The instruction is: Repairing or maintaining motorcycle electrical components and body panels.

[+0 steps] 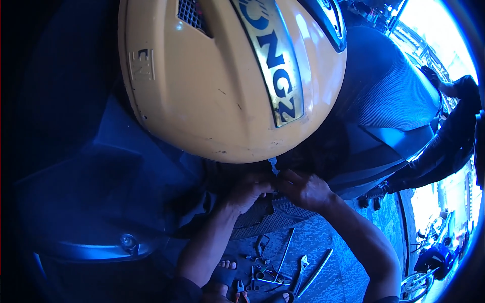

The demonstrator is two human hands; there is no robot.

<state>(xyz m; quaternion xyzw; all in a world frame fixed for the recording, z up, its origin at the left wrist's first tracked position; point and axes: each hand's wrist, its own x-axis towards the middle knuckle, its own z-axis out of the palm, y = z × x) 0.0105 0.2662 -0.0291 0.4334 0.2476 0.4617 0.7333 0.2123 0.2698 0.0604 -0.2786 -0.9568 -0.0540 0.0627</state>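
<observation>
My left hand point(248, 193) and my right hand point(306, 191) meet at the middle of a dark motor scooter point(303, 214), just above its textured floorboard. The fingers of both are curled and closed, their tips almost touching. What they pinch is too dark and small to make out. A small pale strip point(273, 165) shows right above the fingertips; I cannot tell whether they touch it. Over the hands looms a scuffed, cream-yellow helmet point(202, 96), hiding the part of the scooter behind it.
On the floor below lie an adjustable wrench point(302, 270), pliers point(241, 292), a long rod point(317, 270) and several other tools, close to a sandalled foot point(227, 264). The scooter's seat point(386, 76) extends to the right. Beyond it stands a person in dark clothes point(449, 134); another motorcycle point(437, 257) is lower right.
</observation>
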